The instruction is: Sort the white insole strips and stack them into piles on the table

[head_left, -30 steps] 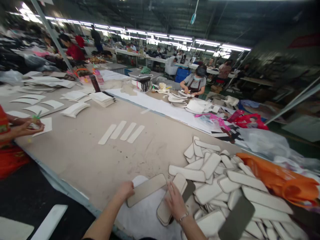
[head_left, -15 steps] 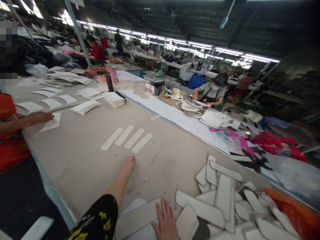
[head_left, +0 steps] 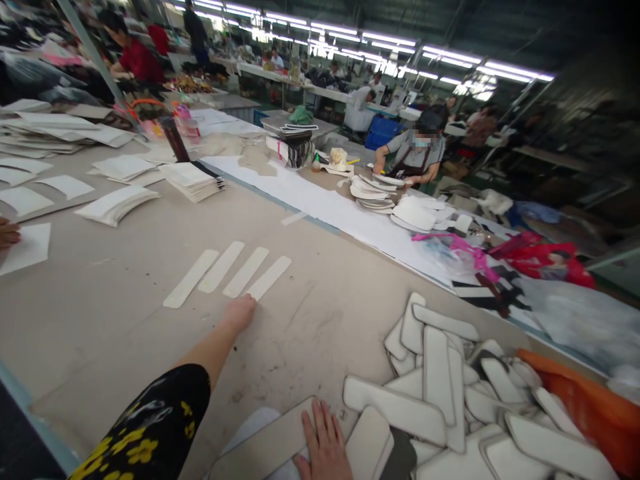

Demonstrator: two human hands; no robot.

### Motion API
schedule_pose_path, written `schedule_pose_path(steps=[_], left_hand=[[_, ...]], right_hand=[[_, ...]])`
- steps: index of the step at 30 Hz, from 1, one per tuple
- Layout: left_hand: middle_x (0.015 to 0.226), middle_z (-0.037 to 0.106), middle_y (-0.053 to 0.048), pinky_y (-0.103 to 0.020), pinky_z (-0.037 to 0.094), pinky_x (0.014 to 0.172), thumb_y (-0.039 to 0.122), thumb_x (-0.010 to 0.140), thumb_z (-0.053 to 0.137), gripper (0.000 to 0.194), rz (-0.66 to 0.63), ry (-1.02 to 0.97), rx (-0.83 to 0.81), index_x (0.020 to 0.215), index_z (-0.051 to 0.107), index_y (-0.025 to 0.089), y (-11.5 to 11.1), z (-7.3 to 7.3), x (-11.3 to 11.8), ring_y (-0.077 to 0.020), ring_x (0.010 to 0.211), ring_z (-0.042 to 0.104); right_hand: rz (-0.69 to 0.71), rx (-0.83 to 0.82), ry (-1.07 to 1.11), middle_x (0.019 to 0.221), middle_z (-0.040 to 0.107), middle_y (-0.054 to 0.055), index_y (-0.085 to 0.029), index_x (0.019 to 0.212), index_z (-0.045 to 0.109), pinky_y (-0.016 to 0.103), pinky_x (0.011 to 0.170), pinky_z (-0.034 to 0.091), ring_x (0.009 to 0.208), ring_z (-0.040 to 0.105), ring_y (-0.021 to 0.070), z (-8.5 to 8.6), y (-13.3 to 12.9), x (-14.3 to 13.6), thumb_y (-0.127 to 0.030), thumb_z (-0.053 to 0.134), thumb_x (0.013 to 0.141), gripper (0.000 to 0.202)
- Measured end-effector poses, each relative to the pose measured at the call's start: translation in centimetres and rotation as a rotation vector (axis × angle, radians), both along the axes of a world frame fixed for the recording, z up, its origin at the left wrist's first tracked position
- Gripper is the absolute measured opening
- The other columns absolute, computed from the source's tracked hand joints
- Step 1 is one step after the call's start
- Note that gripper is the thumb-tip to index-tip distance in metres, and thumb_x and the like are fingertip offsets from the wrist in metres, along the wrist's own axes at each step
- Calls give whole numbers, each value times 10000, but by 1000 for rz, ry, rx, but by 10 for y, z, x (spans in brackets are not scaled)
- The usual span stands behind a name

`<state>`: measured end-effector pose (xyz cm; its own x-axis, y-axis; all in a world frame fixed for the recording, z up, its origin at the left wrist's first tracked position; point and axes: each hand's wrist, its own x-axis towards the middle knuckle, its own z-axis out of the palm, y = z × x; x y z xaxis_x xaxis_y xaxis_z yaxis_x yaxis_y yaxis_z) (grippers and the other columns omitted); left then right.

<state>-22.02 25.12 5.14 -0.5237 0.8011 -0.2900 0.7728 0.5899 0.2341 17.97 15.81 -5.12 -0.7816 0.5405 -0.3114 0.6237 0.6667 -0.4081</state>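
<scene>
Several pale strips with rounded ends lie side by side in a slanted row on the table. My left hand is closed at the near end of the rightmost strip; its fingertips are mostly hidden, but they appear to pinch that end. My right hand lies flat with fingers stretched out, pressing on the end of a longer beige strip. Beneath that strip a white rounded piece shows. Just right of this hand is a rounded cream panel.
A heap of dark-edged cream panels covers the right side, beside an orange cloth. Stacks of curved white pieces are at the left, near another person's hand. Across the table a person handles white pieces.
My left hand has moved forward to the rightmost strip's near end. The view has shifted, so the table's left side slides out of frame. My right hand stays on the beige strip.
</scene>
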Motion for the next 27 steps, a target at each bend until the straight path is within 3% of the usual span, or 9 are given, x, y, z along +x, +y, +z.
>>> schedule_pose_path(steps=[4, 6, 8, 11, 13, 16, 19, 22, 27], left_hand=[[997, 594, -140, -360, 429, 788, 270, 878, 407, 252, -85, 107, 12, 896, 608, 118, -19, 14, 22, -226, 915, 575], [1002, 586, -115, -323, 410, 767, 286, 882, 354, 281, -128, 138, 38, 898, 597, 148, -42, 25, 42, -211, 900, 573], [937, 584, -68, -281, 396, 734, 293, 872, 354, 256, -198, 109, 90, 877, 582, 177, -74, 41, 65, -169, 827, 568], [759, 543, -19, -246, 374, 669, 242, 844, 381, 184, -361, -128, 235, 777, 544, 187, -126, 70, 98, -131, 700, 524], [706, 516, -5, -237, 366, 635, 231, 844, 383, 180, -408, -329, 284, 734, 519, 188, -156, 90, 118, -125, 670, 501], [688, 504, 1, -236, 364, 616, 263, 861, 387, 202, -370, -559, 297, 717, 508, 188, -190, 110, 143, -126, 660, 485], [697, 504, 2, -243, 370, 630, 308, 865, 396, 229, -307, -704, 253, 703, 503, 186, -213, 113, 160, -133, 671, 486], [679, 486, 8, -247, 364, 619, 354, 850, 415, 242, -210, -776, 183, 699, 501, 185, -235, 103, 169, -141, 665, 474], [628, 455, 19, -250, 347, 584, 414, 810, 440, 274, -15, -842, 126, 694, 520, 179, -267, 86, 173, -140, 623, 432]], right_hand=[[-22, -45, 71, 1521, -32, 14, -329, 1460, 99, 528, 1118, 129, 1401, 53, 314, 27, 2, -3, -422, 573, 814, 807], [-35, -82, 131, 1532, 25, 26, -305, 1457, 176, 523, 1122, 133, 1403, 70, 300, 36, 7, -1, -418, 564, 821, 753], [-73, -147, 211, 1521, 169, 62, -253, 1436, 282, 505, 1119, 182, 1396, 153, 276, 41, 14, 2, -389, 525, 845, 653], [-279, -217, 371, 1430, 388, 121, -176, 1372, 419, 478, 1104, 253, 1352, 296, 254, 49, 28, 4, -378, 462, 870, 543], [-476, -256, 493, 1394, 438, 126, -177, 1323, 484, 472, 1101, 265, 1328, 339, 260, 57, 37, 1, -436, 482, 849, 540], [-739, -579, 615, 1325, 515, 106, -209, 1254, 544, 421, 995, 415, 1204, 491, 247, 71, 47, -9, -532, 514, 800, 557], [-852, -868, 619, 1019, 669, 97, -184, 1041, 653, 332, 727, 531, 887, 638, 209, 79, 47, -13, -602, 488, 771, 524], [-884, -878, 604, 707, 651, 42, -163, 782, 670, 265, 605, 500, 667, 612, 158, 81, 41, -5, -608, 534, 728, 469], [-968, -830, 600, 717, 642, 14, -170, 903, 655, 244, 584, 486, 654, 596, 142, 85, 29, 15, -598, 596, 669, 491]])
